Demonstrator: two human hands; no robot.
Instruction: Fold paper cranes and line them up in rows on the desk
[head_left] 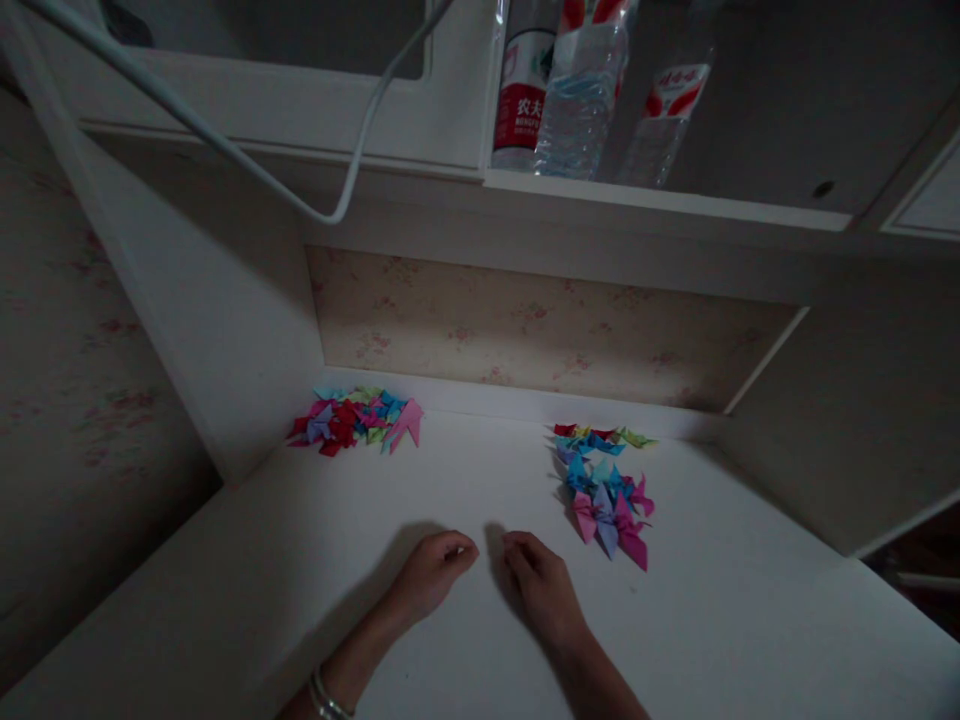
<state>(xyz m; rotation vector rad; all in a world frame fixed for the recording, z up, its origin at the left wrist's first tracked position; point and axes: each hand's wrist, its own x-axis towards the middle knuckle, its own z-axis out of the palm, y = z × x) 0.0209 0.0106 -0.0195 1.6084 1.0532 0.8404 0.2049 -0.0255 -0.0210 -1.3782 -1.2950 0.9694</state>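
Both hands low over the white surface [480, 490], close tog. but not touching, a strip of surface btwn them. L hand [433, 578]: fingers half-curled, thumb side up, tips pointing R, small gap by the thumb. R hand [546, 592]: fingers bent in too, tips pointing up & L. Light's dim and the fingers fold inward, so can't tell if either is grasping anything. Bangles [324, 695] on the L wrist.

Folded paper pcs, crane-like, lie in 2 groups. L group [341, 425] is at the back L corner of the surface, bunched tight: red, purple, blue, green, w/ a pink pc at its R end, points toward the wearer. It's well apart from the L hand. R group [604, 512] is just beyond & to the R of the R hand, not touching it: pink, purple & magenta in the near row, blues behind, then a back row w/ red, blue & yellow-green nr the rear edge.

Floral panel [480, 325] behind. Up top, a shelf [675, 208] w/ 3 clear plastic bottles, upright: red-label bottle [519, 110] far L, middle bottle [576, 115] beside it, third bottle [664, 125] to the R. Pale cable [225, 148] hangs in a loop, upper L.
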